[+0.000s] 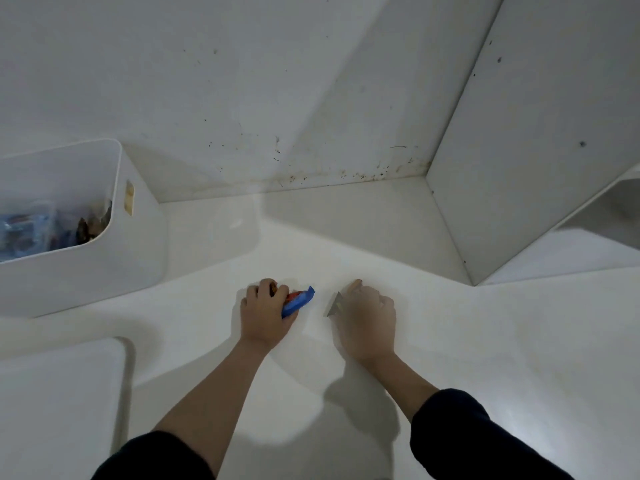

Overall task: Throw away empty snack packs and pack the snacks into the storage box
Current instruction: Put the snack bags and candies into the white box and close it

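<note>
My left hand (265,311) rests on the white counter at the centre and is closed around a blue and red snack pack (300,300), whose blue end sticks out to the right. My right hand (369,317) lies a little to the right, fingers curled on a small silvery wrapper piece (335,304) that pokes out on its left side. The white storage box (117,216) stands at the left against the wall, open on top, with blue packs and brown snacks inside.
A white lid or tray (65,393) lies at the lower left on the counter (485,358). A stained white wall runs behind, and a white cabinet side panel (519,150) juts in at the right.
</note>
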A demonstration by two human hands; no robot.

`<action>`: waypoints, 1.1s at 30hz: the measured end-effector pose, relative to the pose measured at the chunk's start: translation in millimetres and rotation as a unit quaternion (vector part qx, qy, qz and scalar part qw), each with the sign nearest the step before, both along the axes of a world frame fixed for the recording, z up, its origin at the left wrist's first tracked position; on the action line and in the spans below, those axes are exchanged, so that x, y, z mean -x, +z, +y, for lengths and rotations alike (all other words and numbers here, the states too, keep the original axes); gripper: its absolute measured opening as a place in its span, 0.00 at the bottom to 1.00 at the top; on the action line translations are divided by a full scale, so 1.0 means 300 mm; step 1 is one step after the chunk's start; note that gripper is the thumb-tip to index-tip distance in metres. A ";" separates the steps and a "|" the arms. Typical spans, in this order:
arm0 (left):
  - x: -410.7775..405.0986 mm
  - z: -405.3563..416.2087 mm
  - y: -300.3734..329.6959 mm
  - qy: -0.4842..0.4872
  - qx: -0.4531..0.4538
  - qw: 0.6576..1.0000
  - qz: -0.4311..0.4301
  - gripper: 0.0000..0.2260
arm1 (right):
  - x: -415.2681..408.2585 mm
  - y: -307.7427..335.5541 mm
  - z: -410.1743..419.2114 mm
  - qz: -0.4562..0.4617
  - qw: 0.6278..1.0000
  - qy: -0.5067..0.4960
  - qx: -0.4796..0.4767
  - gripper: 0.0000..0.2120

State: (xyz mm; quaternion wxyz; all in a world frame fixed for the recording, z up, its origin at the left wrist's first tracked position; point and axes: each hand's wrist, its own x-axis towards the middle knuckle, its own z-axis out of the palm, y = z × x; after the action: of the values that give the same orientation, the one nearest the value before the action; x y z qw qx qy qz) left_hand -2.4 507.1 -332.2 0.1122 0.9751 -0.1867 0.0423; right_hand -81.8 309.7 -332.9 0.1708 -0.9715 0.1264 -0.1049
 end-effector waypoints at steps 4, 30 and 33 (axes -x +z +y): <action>0.055 0.027 0.015 -0.034 -0.036 0.999 0.001 0.18 | 0.021 0.017 0.006 0.020 1.000 0.009 -0.008 0.20; -0.242 0.834 0.727 0.154 0.389 0.908 -0.016 0.04 | -0.451 0.797 0.977 -0.011 0.776 0.011 -0.630 0.19; -0.321 0.941 0.748 0.165 0.351 0.922 -0.002 0.05 | -0.533 0.805 1.082 -0.031 0.766 0.011 -0.642 0.17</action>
State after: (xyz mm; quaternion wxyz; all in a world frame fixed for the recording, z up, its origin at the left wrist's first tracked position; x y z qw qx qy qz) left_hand 93.8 789.5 -107.7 0.4385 0.8900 0.0039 0.1247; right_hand 78.0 634.2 -91.3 0.7592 -0.6331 0.1487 -0.0272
